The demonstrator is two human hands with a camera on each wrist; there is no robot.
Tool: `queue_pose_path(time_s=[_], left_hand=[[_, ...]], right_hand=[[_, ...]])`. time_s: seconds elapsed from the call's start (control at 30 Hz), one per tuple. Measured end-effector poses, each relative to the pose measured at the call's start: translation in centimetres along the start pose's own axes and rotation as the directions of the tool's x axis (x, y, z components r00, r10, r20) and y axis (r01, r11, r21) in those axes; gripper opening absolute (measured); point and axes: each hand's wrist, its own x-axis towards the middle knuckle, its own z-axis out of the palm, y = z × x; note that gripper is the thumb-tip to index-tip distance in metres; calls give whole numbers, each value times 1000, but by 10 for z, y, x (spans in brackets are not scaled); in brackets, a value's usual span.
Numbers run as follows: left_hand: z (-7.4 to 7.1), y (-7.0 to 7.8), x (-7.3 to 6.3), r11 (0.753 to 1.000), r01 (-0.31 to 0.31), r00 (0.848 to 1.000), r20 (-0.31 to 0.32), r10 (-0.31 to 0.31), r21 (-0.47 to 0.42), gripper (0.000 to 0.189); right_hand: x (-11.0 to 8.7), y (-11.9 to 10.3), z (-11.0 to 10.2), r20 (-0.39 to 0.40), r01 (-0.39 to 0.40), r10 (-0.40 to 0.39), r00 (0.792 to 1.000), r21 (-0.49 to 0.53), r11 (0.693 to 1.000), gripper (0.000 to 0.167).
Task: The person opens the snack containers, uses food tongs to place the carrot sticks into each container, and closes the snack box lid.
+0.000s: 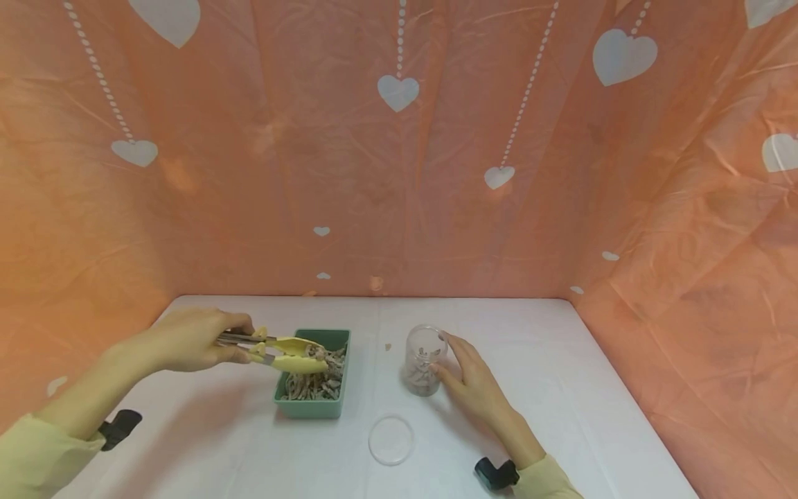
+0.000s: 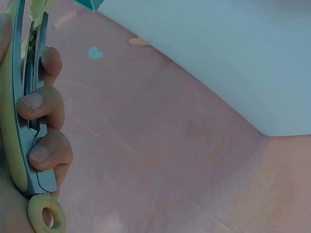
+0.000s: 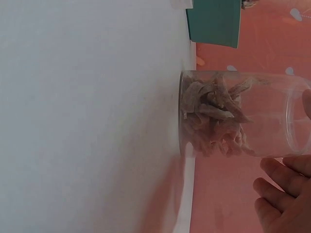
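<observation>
In the head view my left hand (image 1: pixel 196 339) grips metal tongs with yellow tips (image 1: pixel 302 364). Those tips reach into a green rectangular box (image 1: pixel 308 410), with some dried greyish-brown strips (image 1: pixel 316 352) between them. More such strips lie in the box. The left wrist view shows fingers curled round the handles of the tongs (image 2: pixel 12 111). On the right, a clear jar (image 1: pixel 419 381) stands upright and open-topped, partly filled with the same strips (image 3: pixel 214 111). My right hand (image 1: pixel 474 384) holds it near the rim between thumb and fingers.
A clear round lid (image 1: pixel 391 463) lies flat on the white table (image 1: pixel 249 450), in front of the box and jar. One small crumb (image 1: pixel 388 346) sits between them. An orange cloth with pale hearts (image 1: pixel 399 208) encloses the back and sides.
</observation>
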Motion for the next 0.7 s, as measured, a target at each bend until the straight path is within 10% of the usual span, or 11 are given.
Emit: queue_pose_path(time_s=[0.7], left_hand=[[-3,-3,-3,1000,8,999,-36,-8,-20,27]], right_hand=[[0,-1,0,3,-7,7,1000,8,1000,67]])
